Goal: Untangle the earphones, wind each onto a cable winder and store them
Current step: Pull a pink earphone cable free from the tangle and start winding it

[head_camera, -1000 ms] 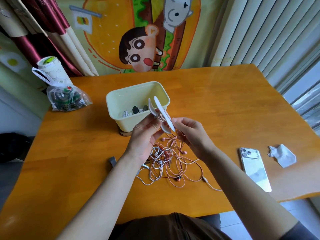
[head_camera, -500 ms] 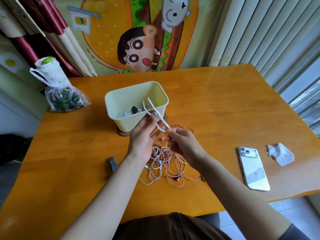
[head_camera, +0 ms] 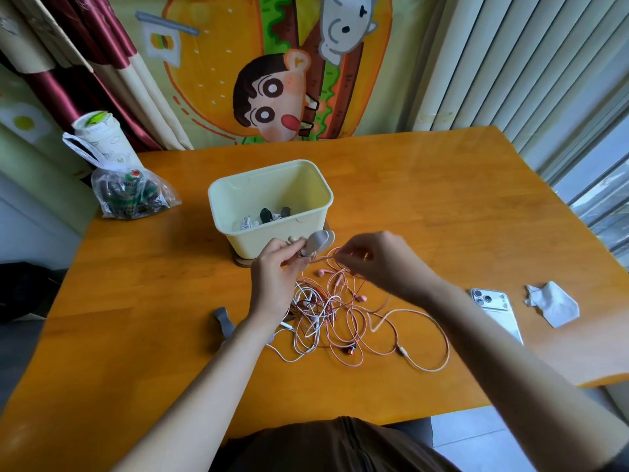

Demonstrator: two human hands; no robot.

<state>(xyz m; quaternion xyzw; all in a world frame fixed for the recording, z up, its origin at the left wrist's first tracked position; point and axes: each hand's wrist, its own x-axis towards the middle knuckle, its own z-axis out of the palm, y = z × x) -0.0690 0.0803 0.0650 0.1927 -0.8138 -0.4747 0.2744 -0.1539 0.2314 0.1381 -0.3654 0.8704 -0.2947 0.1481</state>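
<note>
The left hand [head_camera: 277, 267] grips the cable winder [head_camera: 318, 240], now tipped flat before the bin [head_camera: 272, 233] instead of standing upright. The right hand [head_camera: 377, 264] has let go of it and, blurred, seems to pinch the pink cable [head_camera: 327, 258] just beside it, so winding looks begun. The tangled earphones [head_camera: 326, 315] lie on the table [head_camera: 442, 206] below, between both wrists.
</note>
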